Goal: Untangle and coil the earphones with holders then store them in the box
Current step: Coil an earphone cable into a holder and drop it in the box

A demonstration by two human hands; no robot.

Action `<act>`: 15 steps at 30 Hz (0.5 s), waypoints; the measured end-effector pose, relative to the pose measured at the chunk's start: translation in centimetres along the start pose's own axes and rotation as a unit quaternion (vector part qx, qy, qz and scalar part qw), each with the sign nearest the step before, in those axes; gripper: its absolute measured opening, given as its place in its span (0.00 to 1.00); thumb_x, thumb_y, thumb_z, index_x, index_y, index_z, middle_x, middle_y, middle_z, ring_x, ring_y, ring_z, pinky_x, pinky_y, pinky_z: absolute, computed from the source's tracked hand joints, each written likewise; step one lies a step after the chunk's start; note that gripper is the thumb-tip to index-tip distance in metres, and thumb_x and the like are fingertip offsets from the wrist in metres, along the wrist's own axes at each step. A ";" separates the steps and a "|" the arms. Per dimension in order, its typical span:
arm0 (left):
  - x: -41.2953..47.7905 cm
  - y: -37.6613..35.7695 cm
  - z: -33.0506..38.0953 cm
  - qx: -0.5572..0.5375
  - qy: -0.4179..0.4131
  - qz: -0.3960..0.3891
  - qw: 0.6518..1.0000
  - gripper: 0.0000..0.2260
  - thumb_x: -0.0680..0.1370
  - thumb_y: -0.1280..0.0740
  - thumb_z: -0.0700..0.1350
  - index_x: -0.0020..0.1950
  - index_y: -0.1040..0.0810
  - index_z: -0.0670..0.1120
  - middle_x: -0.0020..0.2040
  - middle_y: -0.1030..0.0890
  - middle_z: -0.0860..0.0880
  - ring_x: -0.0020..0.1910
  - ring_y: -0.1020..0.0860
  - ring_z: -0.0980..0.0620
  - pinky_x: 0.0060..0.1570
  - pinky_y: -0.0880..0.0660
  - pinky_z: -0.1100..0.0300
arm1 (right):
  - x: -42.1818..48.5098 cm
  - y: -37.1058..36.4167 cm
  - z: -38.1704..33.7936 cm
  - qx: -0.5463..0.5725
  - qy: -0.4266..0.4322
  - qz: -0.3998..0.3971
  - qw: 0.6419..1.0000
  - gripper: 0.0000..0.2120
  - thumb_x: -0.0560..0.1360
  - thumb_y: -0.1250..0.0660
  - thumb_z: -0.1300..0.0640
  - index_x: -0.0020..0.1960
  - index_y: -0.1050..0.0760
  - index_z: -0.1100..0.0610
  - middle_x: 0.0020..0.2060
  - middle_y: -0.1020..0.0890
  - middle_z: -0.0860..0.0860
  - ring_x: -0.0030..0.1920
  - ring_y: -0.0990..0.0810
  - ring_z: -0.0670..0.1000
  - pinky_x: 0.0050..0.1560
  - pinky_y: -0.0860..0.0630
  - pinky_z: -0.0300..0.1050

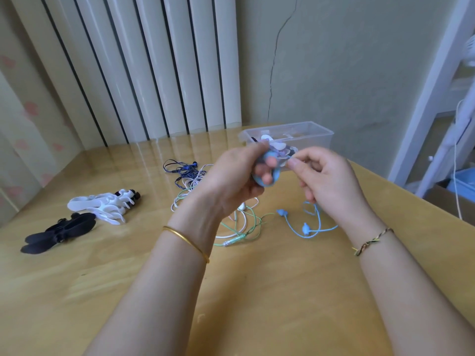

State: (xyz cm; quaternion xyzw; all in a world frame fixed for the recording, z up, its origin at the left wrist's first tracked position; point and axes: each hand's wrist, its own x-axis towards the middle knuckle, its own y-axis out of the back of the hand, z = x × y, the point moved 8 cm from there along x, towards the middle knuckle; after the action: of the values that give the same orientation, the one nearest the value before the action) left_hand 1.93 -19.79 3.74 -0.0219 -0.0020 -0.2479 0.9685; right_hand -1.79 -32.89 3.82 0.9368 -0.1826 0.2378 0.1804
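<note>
The left hand (231, 181) curls its fingers round a blue holder (270, 173), held above the table (257, 291) with its long axis tilted up toward the clear plastic box (321, 129) behind it. Just right of the holder, the right hand (326, 176) pinches the cord of the blue earphones (305, 228) between thumb and forefinger. The slack drops from that pinch to the table below, so the right hand looks best placed to feed the next wrap

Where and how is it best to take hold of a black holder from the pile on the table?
Probably pinch the top black holder at its narrow middle, coming from above. The pile lies flat on the table with wide wing ends spread, so the middle looks thinnest and should lift without dragging the others.
</note>
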 end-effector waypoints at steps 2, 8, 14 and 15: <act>0.2 0.3 -0.3 -0.189 0.034 0.011 0.981 0.21 0.81 0.43 0.49 0.29 0.24 0.46 0.22 0.31 0.55 0.27 0.31 0.58 0.24 0.44 0.67 | -0.2 -0.8 0.1 0.024 -0.017 -0.036 0.999 0.04 0.76 0.33 0.59 0.43 0.24 0.58 0.28 0.27 0.54 0.20 0.33 0.46 0.22 0.35 0.37; 0.5 2.9 0.2 -0.235 -0.052 0.110 0.964 0.12 0.82 0.42 0.47 0.44 0.23 0.45 0.39 0.18 0.52 0.40 0.22 0.59 0.27 0.34 0.71 | -0.8 -2.0 0.8 0.038 -0.091 -0.133 0.986 0.01 0.75 0.33 0.62 0.46 0.23 0.58 0.26 0.23 0.53 0.21 0.29 0.48 0.23 0.31 0.39; -0.1 2.6 2.2 0.288 -0.190 0.135 0.929 0.11 0.72 0.39 0.35 0.50 0.27 0.49 0.51 0.21 0.50 0.46 0.27 0.51 0.49 0.27 0.56 | -1.1 -1.7 1.5 0.021 -0.138 -0.129 0.982 0.05 0.74 0.32 0.62 0.41 0.22 0.62 0.23 0.31 0.51 0.20 0.33 0.47 0.23 0.34 0.37; 0.0 2.3 2.0 0.401 -0.183 0.128 0.888 0.12 0.71 0.38 0.37 0.52 0.27 0.47 0.54 0.23 0.49 0.49 0.28 0.50 0.53 0.29 0.55 | -1.1 -1.6 1.4 0.032 -0.140 -0.125 0.982 0.04 0.74 0.32 0.63 0.41 0.22 0.62 0.23 0.33 0.51 0.19 0.36 0.46 0.22 0.38 0.36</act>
State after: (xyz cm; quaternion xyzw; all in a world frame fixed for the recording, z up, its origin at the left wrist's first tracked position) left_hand 3.07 -17.75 5.61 0.3236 -0.2753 -0.0912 0.9007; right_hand -1.42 -31.82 1.70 0.9815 -0.0804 0.0855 0.1516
